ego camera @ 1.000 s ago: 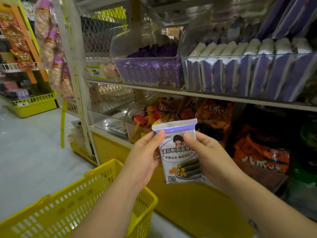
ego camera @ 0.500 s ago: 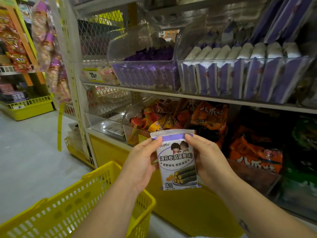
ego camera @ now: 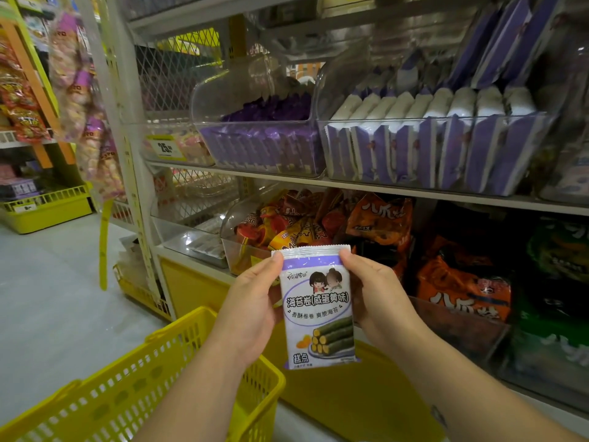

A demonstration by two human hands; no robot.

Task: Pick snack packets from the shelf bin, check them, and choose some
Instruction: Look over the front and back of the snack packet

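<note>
Head view: upright purple-and-white snack packet [ego camera: 318, 311], top corners pinched between both hands [ego camera: 251, 303] [ego camera: 379, 298]

The yellow basket [ego camera: 134, 390] runs off the bottom edge. One cartoon face on the snack packet [ego camera: 318, 317] is blurred.

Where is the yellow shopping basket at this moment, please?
In the head view the yellow shopping basket is at the lower left, below the left hand and left of the snack packet.

One held snack packet [ego camera: 318, 314], one left hand [ego camera: 251, 311], one right hand [ego camera: 379, 301], one basket [ego camera: 127, 393]
</note>
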